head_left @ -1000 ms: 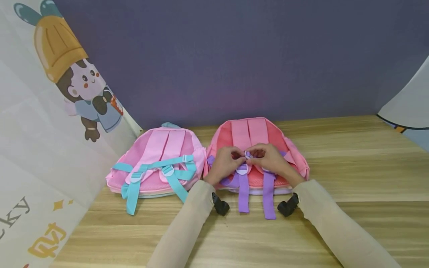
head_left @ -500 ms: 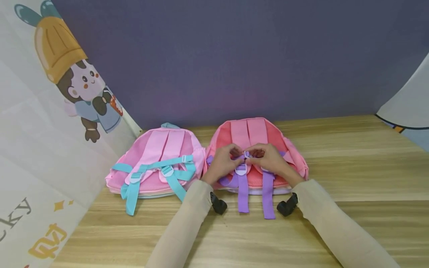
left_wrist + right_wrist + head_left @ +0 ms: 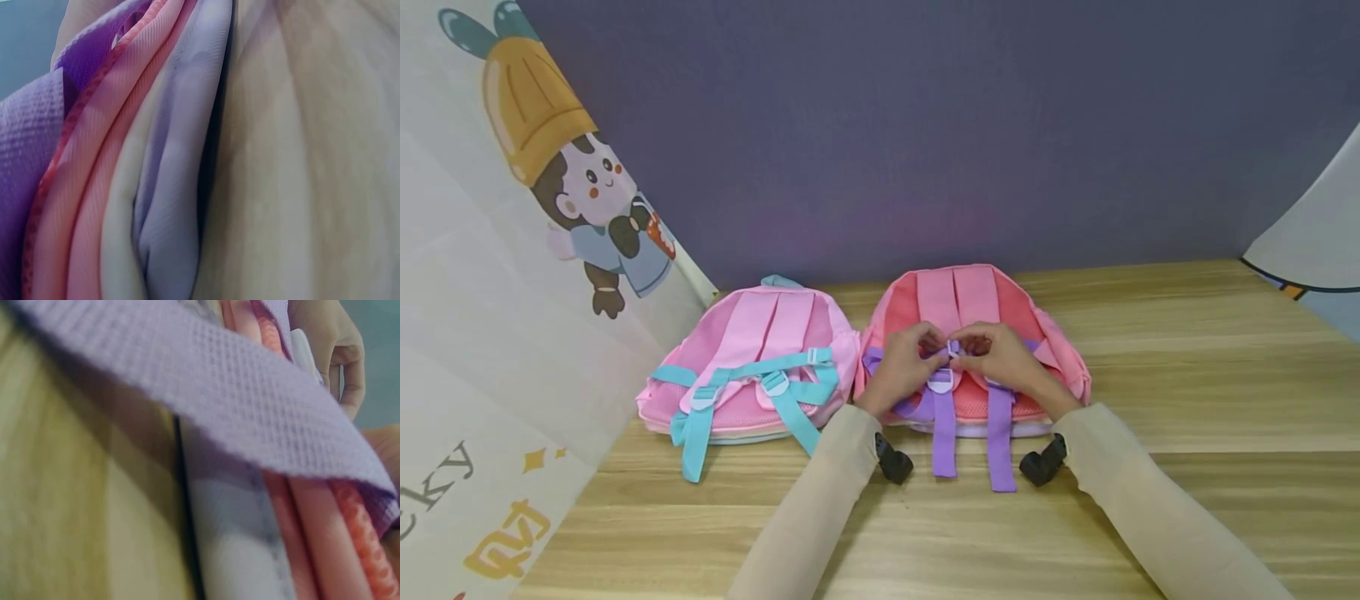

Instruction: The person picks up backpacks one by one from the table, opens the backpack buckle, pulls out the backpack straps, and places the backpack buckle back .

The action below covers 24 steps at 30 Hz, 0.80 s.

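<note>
A coral-pink backpack lies with its strap side up in the head view. Over its middle, my left hand and my right hand meet fingertip to fingertip. Between them is a small white buckle on a purple chest strap, pinched from both sides by thumbs and fingers. My fingers partly hide the buckle, so whether it is fastened cannot be told. Below hang two purple webbing straps, which pass through white adjusters. In the right wrist view a purple strap crosses close to the camera.
A light pink backpack with turquoise straps lies against the left side of the coral one. Both rest on a wooden table. A dark panel rises behind, and a printed cloth hangs at the left.
Both hands stay at the buckle with only slight finger movement. The backpacks keep their places.
</note>
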Motion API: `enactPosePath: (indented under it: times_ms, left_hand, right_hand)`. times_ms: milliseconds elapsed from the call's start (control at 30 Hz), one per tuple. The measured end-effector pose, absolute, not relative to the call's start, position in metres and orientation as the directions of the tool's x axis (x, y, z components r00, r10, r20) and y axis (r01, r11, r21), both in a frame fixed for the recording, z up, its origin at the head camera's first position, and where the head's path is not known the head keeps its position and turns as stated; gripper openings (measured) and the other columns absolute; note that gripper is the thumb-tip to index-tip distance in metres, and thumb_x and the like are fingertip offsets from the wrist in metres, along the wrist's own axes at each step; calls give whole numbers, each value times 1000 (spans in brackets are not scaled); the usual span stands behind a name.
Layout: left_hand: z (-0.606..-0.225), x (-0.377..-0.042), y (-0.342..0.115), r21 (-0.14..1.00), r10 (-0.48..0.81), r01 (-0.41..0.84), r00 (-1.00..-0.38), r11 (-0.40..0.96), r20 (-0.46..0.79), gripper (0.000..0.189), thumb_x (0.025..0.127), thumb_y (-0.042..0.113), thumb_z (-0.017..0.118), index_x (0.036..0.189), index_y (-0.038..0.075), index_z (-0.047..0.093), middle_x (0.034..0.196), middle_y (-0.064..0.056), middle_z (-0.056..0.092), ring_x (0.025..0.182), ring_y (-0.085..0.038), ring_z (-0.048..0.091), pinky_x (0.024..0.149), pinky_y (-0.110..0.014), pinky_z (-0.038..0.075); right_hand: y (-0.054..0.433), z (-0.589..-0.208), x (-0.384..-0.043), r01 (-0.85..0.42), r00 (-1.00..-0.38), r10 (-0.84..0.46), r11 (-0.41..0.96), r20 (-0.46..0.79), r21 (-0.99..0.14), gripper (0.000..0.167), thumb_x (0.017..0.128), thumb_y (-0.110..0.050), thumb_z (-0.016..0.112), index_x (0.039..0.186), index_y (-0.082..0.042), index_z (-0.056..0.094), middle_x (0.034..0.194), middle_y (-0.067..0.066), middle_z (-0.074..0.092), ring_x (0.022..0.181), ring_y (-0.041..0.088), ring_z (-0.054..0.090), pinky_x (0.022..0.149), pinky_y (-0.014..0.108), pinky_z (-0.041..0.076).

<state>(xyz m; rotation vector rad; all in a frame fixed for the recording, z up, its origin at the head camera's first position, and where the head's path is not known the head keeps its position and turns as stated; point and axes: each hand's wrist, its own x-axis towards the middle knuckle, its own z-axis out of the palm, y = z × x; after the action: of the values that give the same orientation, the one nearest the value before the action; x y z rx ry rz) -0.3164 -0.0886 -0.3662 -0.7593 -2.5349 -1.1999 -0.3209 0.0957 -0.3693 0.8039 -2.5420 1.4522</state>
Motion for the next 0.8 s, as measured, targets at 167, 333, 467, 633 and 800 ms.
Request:
enactPosePath:
  times_ms: [167,333,467,633,800]
  left_hand:
    - [-365,-316,-88,652,353,542,-840,530,412,13,82,2,70,93,2,64,92,-11,70,84,-18,66,74,-19,51]
    - [-362,-315,-92,687,366,498,-865,529,344,13,85,5,69,96,3,63,95,-11,69,88,-19,66,78,-22,52]
    - [-361,-315,-96,702,380,468,-877,536,294,14,86,5,68,99,2,63,97,-11,68,92,-20,65,81,-24,52]
    - [-361,-316,-96,682,391,488,-867,544,308,14,86,5,68,99,1,64,97,-12,69,91,-21,65,81,-23,52]
    - [-361,-316,-94,671,382,491,-868,556,318,13,86,5,68,98,2,64,96,-11,69,89,-20,66,79,-23,52]
  right_hand:
    - [95,-371,-322,-489,-859,-374,402,349,-774,30,79,-7,77,103,-1,61,90,14,63,81,19,57,73,24,47]
    - [95,-370,-322,-479,-863,-370,385,344,-789,27,78,-8,77,96,-2,57,89,15,61,82,19,56,74,24,47]
    - [94,-369,-322,-479,-863,-374,389,340,-787,27,78,-9,77,95,-3,57,89,14,61,81,19,56,74,26,47]
    - [95,-370,-322,-488,-860,-375,404,346,-774,28,78,-10,78,93,-3,56,88,13,60,81,19,56,74,27,47]
    - [95,-371,-322,-483,-863,-372,404,343,-777,30,77,-9,78,96,-2,56,89,14,60,81,20,55,73,25,46]
